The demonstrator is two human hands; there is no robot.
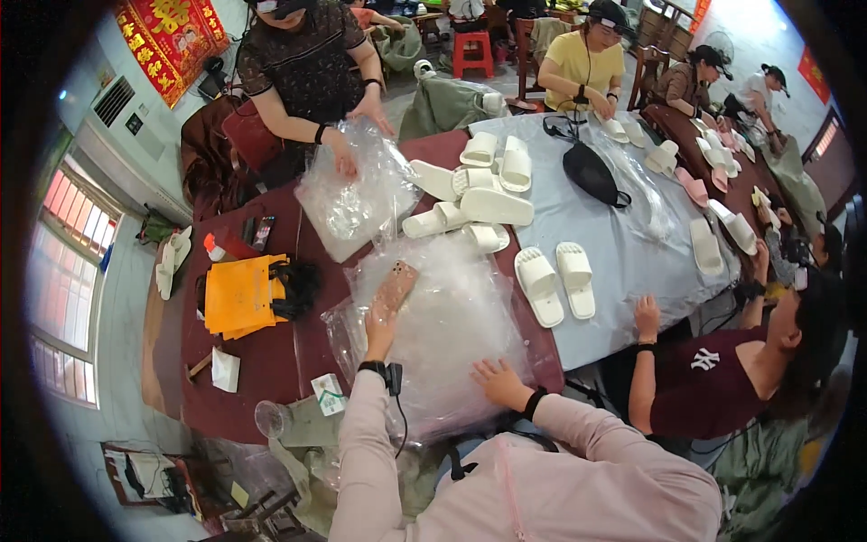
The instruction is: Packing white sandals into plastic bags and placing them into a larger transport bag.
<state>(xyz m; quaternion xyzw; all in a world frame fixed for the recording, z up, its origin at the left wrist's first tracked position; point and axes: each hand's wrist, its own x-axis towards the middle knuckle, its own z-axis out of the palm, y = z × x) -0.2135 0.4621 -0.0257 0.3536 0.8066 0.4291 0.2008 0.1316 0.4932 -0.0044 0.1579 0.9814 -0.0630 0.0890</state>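
A: left grip wrapped round a pink rectangular phone, over clear crinkly plastic sheets on the maroon counter?

B: yep, right grip spread flat; imo press lightly so nothing slides

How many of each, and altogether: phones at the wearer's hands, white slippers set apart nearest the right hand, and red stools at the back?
Phone at the left hand: 1
White slippers set apart near the right hand: 2
Red stool at the back: 1
Total: 4
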